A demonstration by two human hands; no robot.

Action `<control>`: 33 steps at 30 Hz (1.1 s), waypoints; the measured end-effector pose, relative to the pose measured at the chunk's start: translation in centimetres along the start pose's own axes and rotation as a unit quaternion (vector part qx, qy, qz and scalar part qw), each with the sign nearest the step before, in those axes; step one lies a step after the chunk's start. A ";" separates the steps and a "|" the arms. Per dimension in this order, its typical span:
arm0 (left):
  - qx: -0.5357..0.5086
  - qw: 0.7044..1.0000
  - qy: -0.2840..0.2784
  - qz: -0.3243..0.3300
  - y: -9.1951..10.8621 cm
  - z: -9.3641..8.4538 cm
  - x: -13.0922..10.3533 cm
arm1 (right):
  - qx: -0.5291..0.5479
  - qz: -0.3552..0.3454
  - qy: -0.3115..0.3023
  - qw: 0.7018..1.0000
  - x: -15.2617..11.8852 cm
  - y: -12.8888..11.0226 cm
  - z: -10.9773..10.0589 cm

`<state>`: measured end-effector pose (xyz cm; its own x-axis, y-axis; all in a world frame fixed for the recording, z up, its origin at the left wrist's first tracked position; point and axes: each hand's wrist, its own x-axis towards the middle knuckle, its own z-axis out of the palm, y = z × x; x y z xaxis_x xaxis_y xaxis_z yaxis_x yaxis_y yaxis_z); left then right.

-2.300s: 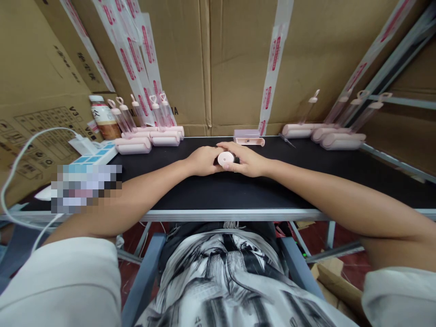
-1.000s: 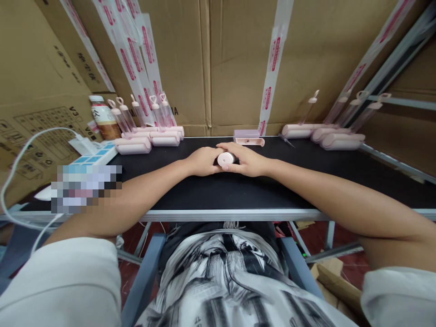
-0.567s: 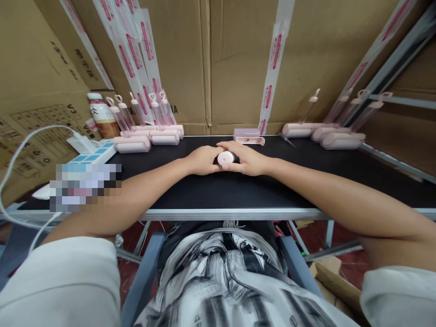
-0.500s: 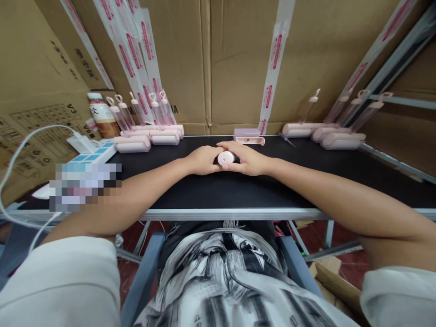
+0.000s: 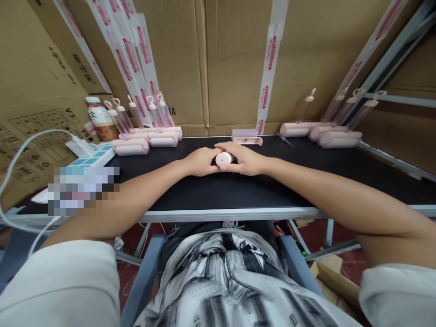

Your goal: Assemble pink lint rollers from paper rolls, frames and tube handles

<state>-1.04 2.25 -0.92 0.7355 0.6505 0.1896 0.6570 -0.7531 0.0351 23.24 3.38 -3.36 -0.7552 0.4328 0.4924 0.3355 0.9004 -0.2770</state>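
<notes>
A short pale pink cylinder (image 5: 224, 159) is held between my hands over the black table, its round end with a small central dot facing me. My right hand (image 5: 250, 159) wraps around its right side, thumb along the lower edge and fingers over the top. On its left side, my left hand (image 5: 200, 161) has its fingers curled against it, with most of the fingertips hidden. Just beyond the hands lie an open pink shell piece (image 5: 247, 141) and a translucent lilac piece (image 5: 244, 133).
Several pink rollers with clear tubes and looped tips stand at the left (image 5: 130, 147) and right (image 5: 341, 140) back. A small dark tool (image 5: 285, 140) lies near the right group. A drink bottle (image 5: 101, 119) and a power strip (image 5: 93, 156) with a white cable are at left. Cardboard (image 5: 235, 68) walls the back.
The view has shifted slightly. Both hands keep hold of the pink cylinder in nearly the same pose, and the other items stay where they were.
</notes>
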 end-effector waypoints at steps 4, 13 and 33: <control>-0.003 1.000 0.001 0.002 -0.1 0.2 0.0 | -0.003 -0.002 0.001 1.000 0.0 -0.1 0.0; -0.014 1.000 0.010 0.010 -0.4 0.5 0.0 | 0.001 -0.006 0.002 1.000 -0.1 0.1 0.0; -0.015 1.000 0.004 0.006 0.0 0.3 0.0 | 0.004 -0.003 -0.002 1.000 -0.1 -0.1 -0.1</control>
<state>-1.04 2.26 -1.19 0.7419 0.6407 0.1979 0.6429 -0.7635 0.0618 23.31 3.30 -3.29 -0.7593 0.4269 0.4912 0.3266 0.9028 -0.2798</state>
